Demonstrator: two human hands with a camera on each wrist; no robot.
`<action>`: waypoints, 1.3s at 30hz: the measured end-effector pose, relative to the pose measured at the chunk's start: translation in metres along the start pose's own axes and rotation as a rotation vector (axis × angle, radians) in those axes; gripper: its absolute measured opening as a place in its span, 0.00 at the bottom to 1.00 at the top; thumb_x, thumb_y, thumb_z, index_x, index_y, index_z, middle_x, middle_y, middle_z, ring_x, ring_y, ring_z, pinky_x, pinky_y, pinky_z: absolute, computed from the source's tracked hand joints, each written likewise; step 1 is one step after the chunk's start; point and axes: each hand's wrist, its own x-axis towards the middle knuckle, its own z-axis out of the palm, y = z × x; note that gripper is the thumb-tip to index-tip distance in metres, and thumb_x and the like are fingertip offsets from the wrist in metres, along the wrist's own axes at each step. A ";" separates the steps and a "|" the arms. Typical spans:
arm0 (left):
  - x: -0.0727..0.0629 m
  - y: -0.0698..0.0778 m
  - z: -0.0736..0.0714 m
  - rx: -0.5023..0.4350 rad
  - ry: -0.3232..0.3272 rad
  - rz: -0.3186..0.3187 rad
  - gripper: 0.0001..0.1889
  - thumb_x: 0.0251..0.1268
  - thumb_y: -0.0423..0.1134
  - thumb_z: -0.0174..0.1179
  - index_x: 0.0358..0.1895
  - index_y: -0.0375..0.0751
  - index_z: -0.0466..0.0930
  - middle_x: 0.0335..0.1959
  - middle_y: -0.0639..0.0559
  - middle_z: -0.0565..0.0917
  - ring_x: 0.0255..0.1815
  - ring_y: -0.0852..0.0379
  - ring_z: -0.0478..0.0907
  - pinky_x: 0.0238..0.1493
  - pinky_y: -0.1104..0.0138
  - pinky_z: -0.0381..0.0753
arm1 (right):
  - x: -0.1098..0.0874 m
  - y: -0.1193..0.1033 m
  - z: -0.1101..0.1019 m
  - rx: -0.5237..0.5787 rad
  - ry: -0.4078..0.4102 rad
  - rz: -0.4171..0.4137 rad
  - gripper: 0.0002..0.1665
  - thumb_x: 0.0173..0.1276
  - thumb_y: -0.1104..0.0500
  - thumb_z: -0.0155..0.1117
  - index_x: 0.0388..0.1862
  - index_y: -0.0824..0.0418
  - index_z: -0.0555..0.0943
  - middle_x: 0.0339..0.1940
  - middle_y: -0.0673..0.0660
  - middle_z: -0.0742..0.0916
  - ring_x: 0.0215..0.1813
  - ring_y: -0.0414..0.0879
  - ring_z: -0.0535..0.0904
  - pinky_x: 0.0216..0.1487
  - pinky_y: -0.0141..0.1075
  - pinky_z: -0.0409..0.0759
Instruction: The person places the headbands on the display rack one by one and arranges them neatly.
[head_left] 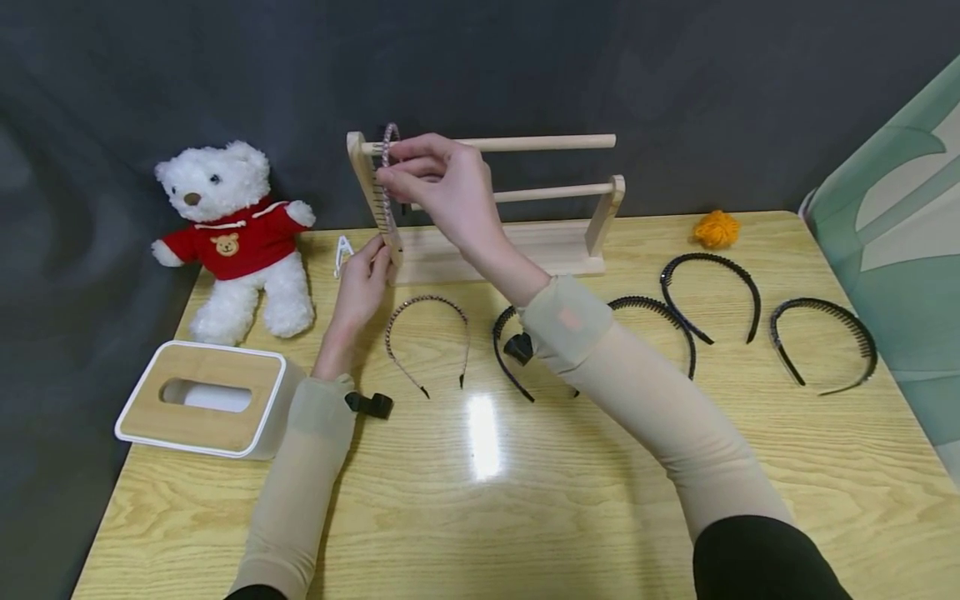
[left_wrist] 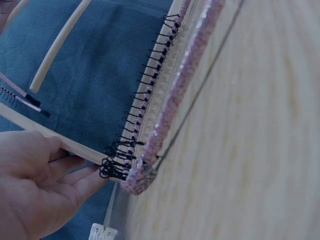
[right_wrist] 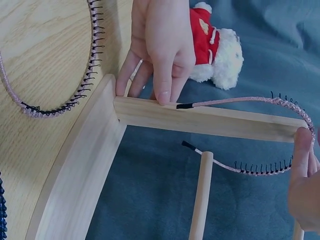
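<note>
A pink beaded headband (head_left: 386,179) with small black teeth sits at the left end of the wooden rack's top rod, beside the upright. My right hand (head_left: 450,179) pinches its upper part between thumb and fingers. In the right wrist view its black-tipped ends (right_wrist: 185,106) reach down along the upright (right_wrist: 210,121). Low on that same upright, my left hand (head_left: 362,279) holds the rack (head_left: 525,250), thumb on one side and fingers on the other. Another pink headband (head_left: 427,298) lies on the table just in front of the rack.
Several black headbands (head_left: 708,257) lie on the table's right half, one partly behind my right forearm. An orange fluffy ball (head_left: 716,229) is at the back right. A white teddy bear (head_left: 240,225), a tissue box (head_left: 150,400) and a white clip (head_left: 342,252) are at left.
</note>
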 end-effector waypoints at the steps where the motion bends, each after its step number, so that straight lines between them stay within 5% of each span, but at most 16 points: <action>1: 0.000 0.000 0.000 0.006 0.001 0.002 0.17 0.91 0.36 0.46 0.59 0.27 0.81 0.33 0.31 0.77 0.30 0.52 0.71 0.29 0.71 0.67 | -0.001 0.000 0.000 -0.004 0.001 -0.003 0.14 0.73 0.66 0.75 0.55 0.69 0.87 0.41 0.60 0.93 0.41 0.46 0.91 0.47 0.38 0.88; 19: -0.001 0.001 0.000 0.027 0.012 0.001 0.16 0.90 0.34 0.45 0.59 0.26 0.80 0.34 0.31 0.77 0.34 0.45 0.75 0.31 0.73 0.68 | -0.016 -0.014 -0.038 0.053 0.040 -0.024 0.11 0.80 0.63 0.68 0.53 0.70 0.88 0.44 0.63 0.92 0.45 0.54 0.90 0.52 0.42 0.88; 29: -0.001 -0.001 -0.001 0.038 0.030 0.002 0.15 0.90 0.34 0.46 0.56 0.28 0.82 0.32 0.33 0.77 0.28 0.59 0.70 0.28 0.72 0.66 | -0.031 -0.019 -0.074 0.078 0.055 -0.046 0.11 0.78 0.66 0.69 0.53 0.73 0.88 0.44 0.64 0.92 0.44 0.55 0.91 0.53 0.43 0.88; 39: -0.001 0.000 -0.002 0.039 0.013 0.023 0.15 0.91 0.36 0.46 0.55 0.29 0.81 0.31 0.32 0.76 0.25 0.58 0.67 0.26 0.71 0.63 | -0.051 -0.025 -0.109 0.091 0.068 -0.072 0.12 0.77 0.68 0.70 0.55 0.72 0.88 0.47 0.64 0.92 0.45 0.52 0.92 0.53 0.40 0.87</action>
